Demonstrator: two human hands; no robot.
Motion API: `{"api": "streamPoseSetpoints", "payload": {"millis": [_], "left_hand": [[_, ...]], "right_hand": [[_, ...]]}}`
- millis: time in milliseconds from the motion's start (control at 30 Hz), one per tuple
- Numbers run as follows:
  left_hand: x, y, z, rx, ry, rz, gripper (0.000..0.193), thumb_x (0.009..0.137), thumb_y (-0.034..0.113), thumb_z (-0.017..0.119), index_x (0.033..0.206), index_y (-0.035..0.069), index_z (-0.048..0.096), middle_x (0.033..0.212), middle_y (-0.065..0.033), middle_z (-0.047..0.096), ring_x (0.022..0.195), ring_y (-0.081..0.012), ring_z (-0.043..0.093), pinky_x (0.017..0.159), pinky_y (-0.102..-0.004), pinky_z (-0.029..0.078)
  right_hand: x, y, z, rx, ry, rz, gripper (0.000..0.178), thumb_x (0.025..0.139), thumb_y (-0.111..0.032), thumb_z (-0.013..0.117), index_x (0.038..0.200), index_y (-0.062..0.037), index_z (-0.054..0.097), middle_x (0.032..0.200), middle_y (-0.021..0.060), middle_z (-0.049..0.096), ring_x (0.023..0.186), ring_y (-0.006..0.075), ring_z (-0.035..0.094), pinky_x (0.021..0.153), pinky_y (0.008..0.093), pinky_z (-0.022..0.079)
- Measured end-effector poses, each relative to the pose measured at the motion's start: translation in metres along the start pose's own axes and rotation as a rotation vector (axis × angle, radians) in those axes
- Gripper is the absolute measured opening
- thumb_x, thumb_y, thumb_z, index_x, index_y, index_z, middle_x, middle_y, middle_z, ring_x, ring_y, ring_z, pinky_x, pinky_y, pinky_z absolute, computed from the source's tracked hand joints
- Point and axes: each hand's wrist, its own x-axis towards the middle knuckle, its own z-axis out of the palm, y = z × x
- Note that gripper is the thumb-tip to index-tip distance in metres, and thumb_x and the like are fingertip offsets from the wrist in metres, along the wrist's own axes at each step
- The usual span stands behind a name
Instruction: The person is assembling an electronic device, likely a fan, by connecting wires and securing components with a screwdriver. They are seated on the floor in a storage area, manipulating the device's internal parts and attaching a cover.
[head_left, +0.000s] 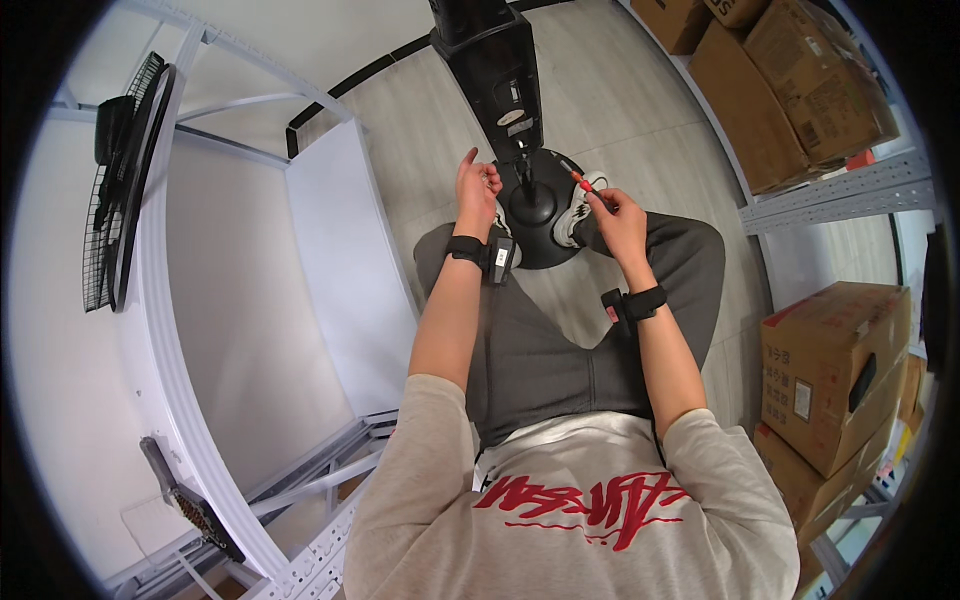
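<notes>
A screwdriver (587, 185) with a red and black handle is gripped in my right hand (624, 225). Its tip points up and left, toward the foot of a tall black tower-shaped appliance (500, 90). That appliance rises from a round black base (548, 245) on the floor, between my shoes. My left hand (474, 192) is raised just left of its lower end, apart from it. The thumb stands out while the other fingers curl toward the palm; whether they hold something small is hidden. Black straps with small boxes circle both wrists.
White metal shelving (190, 400) stands close on my left, with a black wire-grille part (130, 190) on it. To the right, cardboard boxes (745, 110) fill a metal shelf (840, 190), and more boxes (835, 370) are stacked nearer.
</notes>
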Motion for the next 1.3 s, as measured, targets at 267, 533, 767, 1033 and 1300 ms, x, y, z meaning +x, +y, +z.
{"api": "streamPoseSetpoints", "payload": {"millis": [267,533,767,1033,1300], "left_hand": [[0.005,0.019,0.013,0.251,-0.117,-0.119,0.071,0.082,0.004,0.045,0.151,0.007,0.027,0.067,-0.0039,0.05,0.052,-0.0126,0.042,0.045,-0.0261,0.031],[0.006,0.04,0.014,0.555,-0.269,-0.125,0.084,0.073,-0.004,0.071,0.146,0.006,0.032,0.069,0.001,0.052,0.049,-0.0054,0.04,0.042,-0.0233,0.025],[0.013,0.04,0.026,0.758,-0.185,-0.079,0.08,0.066,0.001,0.084,0.135,0.001,0.045,0.081,-0.0021,0.063,0.056,-0.0065,0.051,0.045,-0.0238,0.034],[0.027,0.023,0.015,0.722,-0.12,0.097,0.079,0.061,0.004,0.088,0.132,-0.002,0.053,0.092,-0.0078,0.069,0.081,-0.0154,0.066,0.075,-0.0274,0.053],[0.021,0.033,0.023,0.826,-0.088,0.068,0.078,0.059,0.005,0.089,0.13,-0.003,0.056,0.089,-0.0078,0.07,0.078,-0.0151,0.066,0.073,-0.0273,0.053]], "right_hand": [[0.016,0.007,0.013,-0.018,-0.025,0.024,0.038,0.086,-0.035,0.074,0.098,0.0012,0.072,0.085,0.0168,0.072,0.08,0.0288,0.071,0.072,0.0367,0.053],[0.024,0.011,0.024,-0.028,-0.047,0.038,0.039,0.086,-0.036,0.074,0.101,0.0,0.072,0.086,0.0162,0.072,0.079,0.0277,0.07,0.073,0.0358,0.053],[0.027,0.01,0.032,-0.007,-0.04,0.035,0.039,0.086,-0.037,0.073,0.1,-0.0006,0.072,0.083,0.0151,0.072,0.077,0.0268,0.07,0.071,0.0356,0.053],[0.028,0.012,0.043,0.07,-0.067,0.066,0.037,0.089,-0.036,0.07,0.098,-0.0001,0.071,0.072,0.0106,0.069,0.064,0.0212,0.067,0.063,0.0337,0.051],[0.027,0.016,0.057,0.188,-0.089,0.118,0.039,0.095,-0.039,0.063,0.097,-0.0019,0.071,0.064,0.0068,0.064,0.054,0.0158,0.063,0.056,0.0309,0.047]]}}
